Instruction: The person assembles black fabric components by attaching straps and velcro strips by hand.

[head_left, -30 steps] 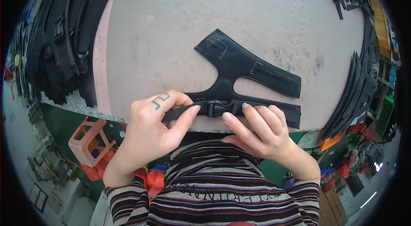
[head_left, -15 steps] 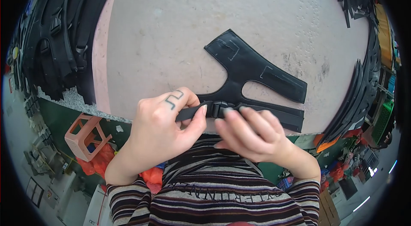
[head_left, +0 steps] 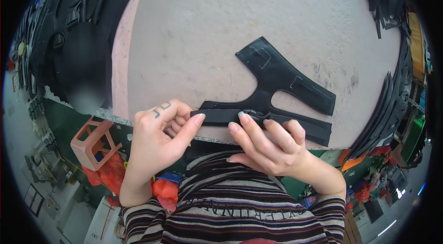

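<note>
Black strap (head_left: 220, 117), just below frame centre: the left hand (head_left: 161, 133) pinches its end, the right hand (head_left: 277, 149) lays fingertips (head_left: 243, 118) on it, grip unclear, a dark panel (head_left: 266, 75) spreading above.

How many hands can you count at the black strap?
2: the left hand pinches the black strap near its left end, and the right hand touches it farther right. No others show.
</note>
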Demonstrator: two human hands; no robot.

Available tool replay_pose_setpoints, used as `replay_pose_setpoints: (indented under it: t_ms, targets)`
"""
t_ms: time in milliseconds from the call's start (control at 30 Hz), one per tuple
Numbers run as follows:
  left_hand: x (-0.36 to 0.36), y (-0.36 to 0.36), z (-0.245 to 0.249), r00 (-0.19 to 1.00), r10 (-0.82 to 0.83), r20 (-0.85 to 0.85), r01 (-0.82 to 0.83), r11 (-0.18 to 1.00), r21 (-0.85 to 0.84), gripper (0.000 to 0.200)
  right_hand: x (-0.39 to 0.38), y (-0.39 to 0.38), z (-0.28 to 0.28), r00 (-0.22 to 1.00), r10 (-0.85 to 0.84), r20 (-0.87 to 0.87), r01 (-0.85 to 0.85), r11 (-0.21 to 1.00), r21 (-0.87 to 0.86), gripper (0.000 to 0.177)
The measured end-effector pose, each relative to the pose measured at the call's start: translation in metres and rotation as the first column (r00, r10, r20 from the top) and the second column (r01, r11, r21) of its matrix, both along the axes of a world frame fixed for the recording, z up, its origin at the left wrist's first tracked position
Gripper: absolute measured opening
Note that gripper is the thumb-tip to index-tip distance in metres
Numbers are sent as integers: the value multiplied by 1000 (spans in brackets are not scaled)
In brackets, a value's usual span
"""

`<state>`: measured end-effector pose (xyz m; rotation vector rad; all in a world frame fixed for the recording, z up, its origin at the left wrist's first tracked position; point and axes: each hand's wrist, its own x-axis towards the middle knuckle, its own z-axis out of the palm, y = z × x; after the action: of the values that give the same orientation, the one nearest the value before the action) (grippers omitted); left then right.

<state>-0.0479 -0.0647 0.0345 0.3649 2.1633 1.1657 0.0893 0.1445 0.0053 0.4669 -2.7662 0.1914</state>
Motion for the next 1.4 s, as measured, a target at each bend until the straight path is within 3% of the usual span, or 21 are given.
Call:
replay_pose_setpoints:
  t_ms: [167,233,267,300,367,400,433,533,633,767,900,933,1033,1100,1167,1200,1233,1267,1333,1367,1400]
  targets:
    - [2,7,0,978,-78,-192,67,996,-63,17,-1,-18,-2,993,-100,-58,106,986,129,61]
    - [3,2,8,932,-169,-319,76,956,-284,14,-4,-21,-3,992,-99,-74,112,975,190,62]
    - [5,-1,13,901,-223,-372,66,918,-391,17,-9,-20,0,994,-103,-35,106,989,107,55]
    - [12,-6,14,779,-349,-521,135,905,-403,22,-11,-20,1,995,-94,-34,97,990,105,52]
    - [28,-17,2,414,-526,-743,256,850,-459,34,-16,-20,1,996,-85,-35,88,990,106,46]
    - [25,-14,-10,501,-542,-675,290,840,-459,42,-19,-19,6,998,-68,-1,68,995,70,42]
    - [22,-20,-10,504,-560,-658,342,829,-443,41,-20,-18,7,999,-46,30,44,997,67,43]
    - [-2,-24,-7,457,-574,-679,445,809,-384,41,-18,-7,7,999,13,41,-15,998,62,48]
    - [5,-32,-21,393,-563,-728,454,806,-378,39,-6,-11,3,998,-57,5,56,998,34,46]
    - [-26,4,1,496,-451,-742,492,850,-188,32,-14,-18,7,998,-44,33,43,998,48,49]
    - [-63,86,-10,729,-313,-609,468,877,109,42,-7,-16,6,998,-64,-23,65,997,52,45]
    - [-60,101,-21,634,-390,-668,492,870,-41,44,3,-18,6,993,-108,-52,110,994,29,46]
    - [-61,111,-16,585,-469,-661,580,812,-63,38,41,-18,9,973,-226,-52,219,970,-105,44]
    - [-66,108,2,718,-586,-375,649,759,57,34,59,-15,8,968,-246,-46,234,955,-183,41]
    - [-67,81,33,798,-411,-442,511,849,133,35,75,-1,8,953,-298,-58,285,943,-174,41]
    - [-65,63,68,888,-216,-406,299,942,152,38,84,6,6,939,-338,-69,320,929,-187,40]
    - [-85,29,71,826,-37,-563,123,986,115,35,93,15,8,927,-371,-54,354,914,-198,41]
    - [-97,6,93,804,248,-540,-194,968,157,29,101,23,11,903,-429,-20,416,885,-208,40]
    - [-176,-92,91,721,494,-486,-394,869,299,34,113,36,15,862,-507,14,493,831,-257,37]
    - [-207,-138,95,752,564,-341,-453,818,353,35,116,40,12,845,-535,2,519,817,-251,37]
    - [-240,-174,82,714,564,-415,-480,826,295,36,121,47,9,832,-555,-6,537,807,-245,36]
